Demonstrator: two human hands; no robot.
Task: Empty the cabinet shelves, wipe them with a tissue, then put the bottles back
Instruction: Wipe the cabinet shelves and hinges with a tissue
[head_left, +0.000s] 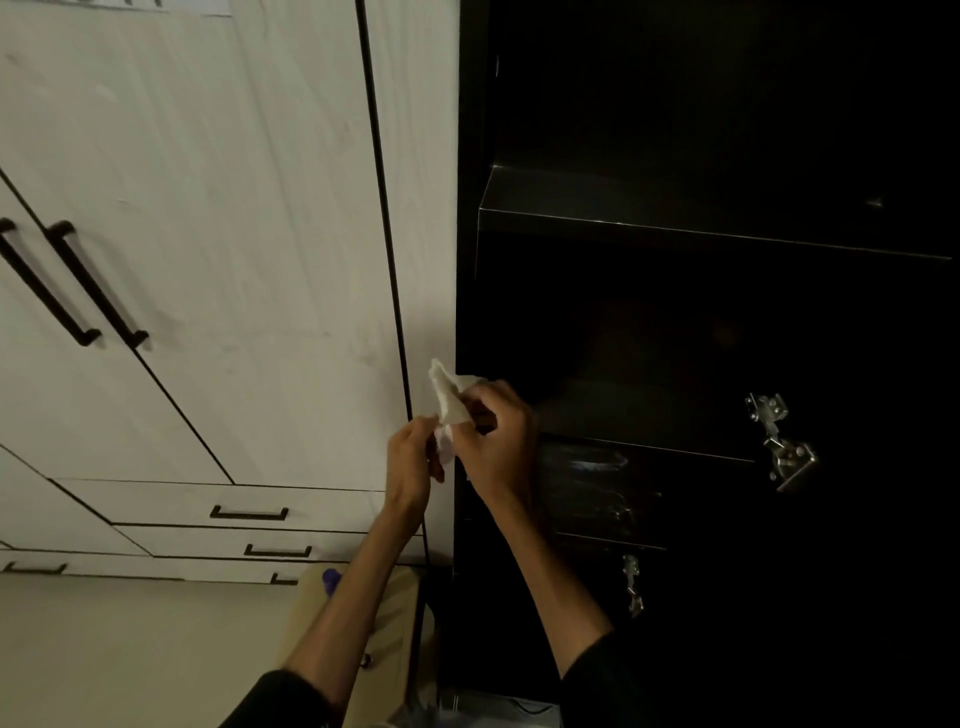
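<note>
Both hands pinch one crumpled white tissue (448, 405) between them, in front of the left edge of the dark cabinet (727, 130). The left hand (413, 460) has its grip pressed on the tissue's lower end with fingertips and thumb; the right hand (493, 441) has its fingers curled round the upper part, and a loose corner sticks up above its knuckles. Both forearms rise from the bottom of the view, each ending in a dark sleeve.

Inside the open cabinet, the upper shelf (675, 218) shows a bare dark board with a pale front edge, and nothing can be seen standing on it. The lower shelf (649, 421), level with the hands, is too dark to make out any contents. Below it, something glossy catches faint light; what it is cannot be told. Two metal hinges (779, 441) sit on the cabinet's right side.

To the left stand pale wardrobe doors (208, 234) with black bar handles, and drawers (249, 506) beneath them.
</note>
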